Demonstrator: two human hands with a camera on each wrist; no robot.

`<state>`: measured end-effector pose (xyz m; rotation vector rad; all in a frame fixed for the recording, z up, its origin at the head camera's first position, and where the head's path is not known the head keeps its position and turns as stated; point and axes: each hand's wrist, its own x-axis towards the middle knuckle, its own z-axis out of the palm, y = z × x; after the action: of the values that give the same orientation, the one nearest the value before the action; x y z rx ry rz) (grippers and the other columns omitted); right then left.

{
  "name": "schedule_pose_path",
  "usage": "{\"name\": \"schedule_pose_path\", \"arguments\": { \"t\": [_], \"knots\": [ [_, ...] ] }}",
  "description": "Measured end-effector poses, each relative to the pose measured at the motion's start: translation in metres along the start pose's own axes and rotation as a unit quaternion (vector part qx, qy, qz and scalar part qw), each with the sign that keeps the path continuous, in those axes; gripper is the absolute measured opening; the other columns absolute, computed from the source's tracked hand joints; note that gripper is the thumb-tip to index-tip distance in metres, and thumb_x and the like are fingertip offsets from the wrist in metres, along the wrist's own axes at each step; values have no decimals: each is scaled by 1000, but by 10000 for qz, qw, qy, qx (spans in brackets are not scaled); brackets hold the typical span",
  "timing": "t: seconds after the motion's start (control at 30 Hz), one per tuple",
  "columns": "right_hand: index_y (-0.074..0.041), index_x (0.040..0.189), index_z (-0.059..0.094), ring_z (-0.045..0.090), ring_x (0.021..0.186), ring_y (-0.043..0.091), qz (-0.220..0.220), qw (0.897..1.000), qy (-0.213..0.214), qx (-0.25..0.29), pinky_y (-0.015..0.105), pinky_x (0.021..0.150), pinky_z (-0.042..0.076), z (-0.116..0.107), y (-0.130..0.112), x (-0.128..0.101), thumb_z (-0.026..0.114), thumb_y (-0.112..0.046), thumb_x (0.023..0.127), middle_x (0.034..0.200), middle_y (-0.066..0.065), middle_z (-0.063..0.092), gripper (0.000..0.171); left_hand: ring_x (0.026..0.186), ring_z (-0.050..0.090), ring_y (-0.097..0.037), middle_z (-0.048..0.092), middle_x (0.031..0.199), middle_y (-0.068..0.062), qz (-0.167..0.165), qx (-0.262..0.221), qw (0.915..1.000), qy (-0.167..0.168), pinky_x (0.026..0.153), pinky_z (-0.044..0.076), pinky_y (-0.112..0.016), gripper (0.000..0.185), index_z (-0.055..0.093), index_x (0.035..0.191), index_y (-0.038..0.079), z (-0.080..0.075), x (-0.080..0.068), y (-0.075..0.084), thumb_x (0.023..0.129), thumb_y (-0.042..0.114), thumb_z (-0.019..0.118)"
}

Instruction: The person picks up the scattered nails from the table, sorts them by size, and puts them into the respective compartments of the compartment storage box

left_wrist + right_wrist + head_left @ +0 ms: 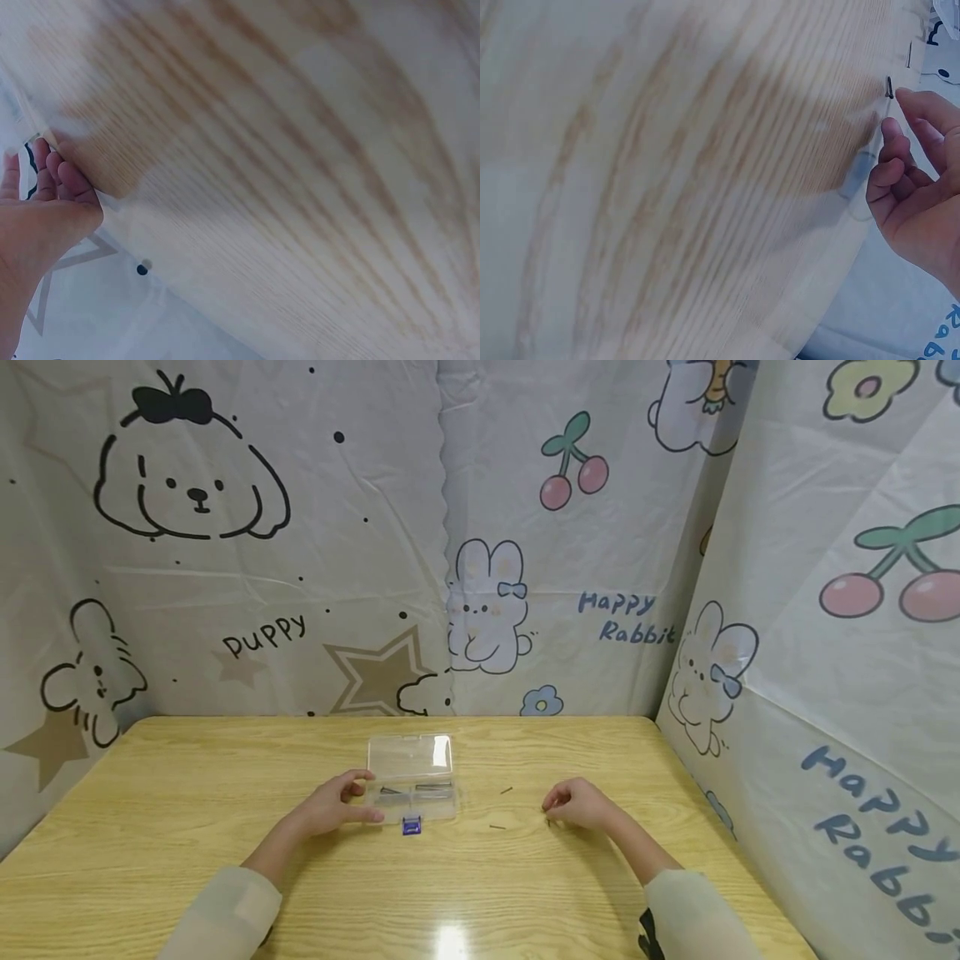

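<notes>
A clear plastic box [432,808] with its lid [408,756] raised and a blue latch [412,826] at the front stands on the table. My left hand [341,802] grips its left end, thumb at the front corner and fingers farther back. Dark thin nail-like pieces [433,787] lie in its two compartments. To the right of the box, my right hand [581,804] is low over the table, fingertips right at a small nail-like piece [548,821]. In the right wrist view, a dark piece [889,88] shows beside the index fingertip; I cannot tell if it is pinched.
Two more thin nail-like pieces, one farther back [507,790] and one nearer [497,827], lie between the box and my right hand. The wood-grain table [480,893] ends at a printed curtain [375,568] behind and on the right.
</notes>
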<state>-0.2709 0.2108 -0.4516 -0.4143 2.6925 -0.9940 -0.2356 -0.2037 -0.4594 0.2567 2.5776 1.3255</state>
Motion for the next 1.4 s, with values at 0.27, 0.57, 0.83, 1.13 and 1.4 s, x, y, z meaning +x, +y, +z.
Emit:
{"name": "schedule_pose_path", "arguments": {
  "t": [0.27, 0.57, 0.83, 1.13, 1.4],
  "knots": [
    [-6, 90, 68, 48, 69, 14, -92, 9998, -195, 30, 28, 61, 41, -1, 2, -3, 67, -6, 83, 77, 3, 60, 7, 110, 45, -30, 46, 126, -23, 7, -11, 10000, -8, 91, 38, -44, 75, 41, 136, 5, 0, 0, 1, 76, 35, 77],
    [-5, 85, 69, 48, 65, 11, -265, 9993, -264, 37, 25, 58, 41, -1, 5, -3, 67, -7, 83, 74, 1, 63, 4, 108, 45, -29, 48, 125, -22, -49, 24, 10000, 50, 90, 38, -42, 75, 42, 135, 5, 1, 0, 1, 76, 34, 77],
    [-2, 85, 68, 45, 62, 11, -299, 9991, -298, 107, 24, 56, 38, 1, 6, -3, 65, -8, 84, 74, 3, 64, 6, 109, 45, -30, 48, 125, -23, -61, 75, 9999, 63, 91, 38, -44, 75, 41, 135, 4, 2, -1, 3, 76, 33, 77],
    [-3, 85, 68, 44, 61, 10, -220, 9993, -248, 164, 22, 55, 37, 7, -2, -1, 65, -12, 85, 73, 0, 59, 9, 107, 45, -29, 48, 125, -22, -50, 97, 9999, 48, 89, 38, -42, 76, 42, 135, 5, 1, 1, 1, 76, 35, 77],
    [-5, 87, 68, 42, 57, 9, -165, 9997, -124, 153, 22, 52, 35, 11, -14, 5, 61, -13, 89, 69, -2, 53, 11, 107, 45, -29, 48, 125, -22, -41, 80, 9999, 56, 89, 38, -43, 75, 42, 135, 5, 2, 1, 0, 76, 35, 77]
  ]
}}
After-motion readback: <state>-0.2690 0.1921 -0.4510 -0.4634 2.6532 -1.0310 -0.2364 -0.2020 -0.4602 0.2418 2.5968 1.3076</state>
